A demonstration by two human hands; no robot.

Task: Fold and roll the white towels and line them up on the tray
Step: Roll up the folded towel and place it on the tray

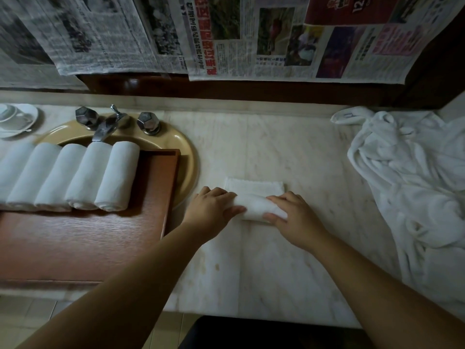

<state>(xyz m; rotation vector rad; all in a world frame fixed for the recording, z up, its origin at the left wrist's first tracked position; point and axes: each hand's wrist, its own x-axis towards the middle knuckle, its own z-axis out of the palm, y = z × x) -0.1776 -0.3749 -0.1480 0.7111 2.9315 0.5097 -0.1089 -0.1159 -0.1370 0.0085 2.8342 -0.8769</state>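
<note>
Both hands, left (pixel 214 209) and right (pixel 293 219), grasp a half-rolled towel (pixel 256 204). Even pressure should keep it tight and straight.

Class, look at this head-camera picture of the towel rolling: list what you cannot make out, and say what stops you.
- Number of rolled towels on the tray: head view, the row runs off the left edge.
- Cup and saucer: cut by the left edge.
- Ends of the half-rolled towel: covered by the left hand and right hand.
- Newspaper text: too blurred to read.
- Towel pile: count unclear, bunched and cut by the right edge.
</note>
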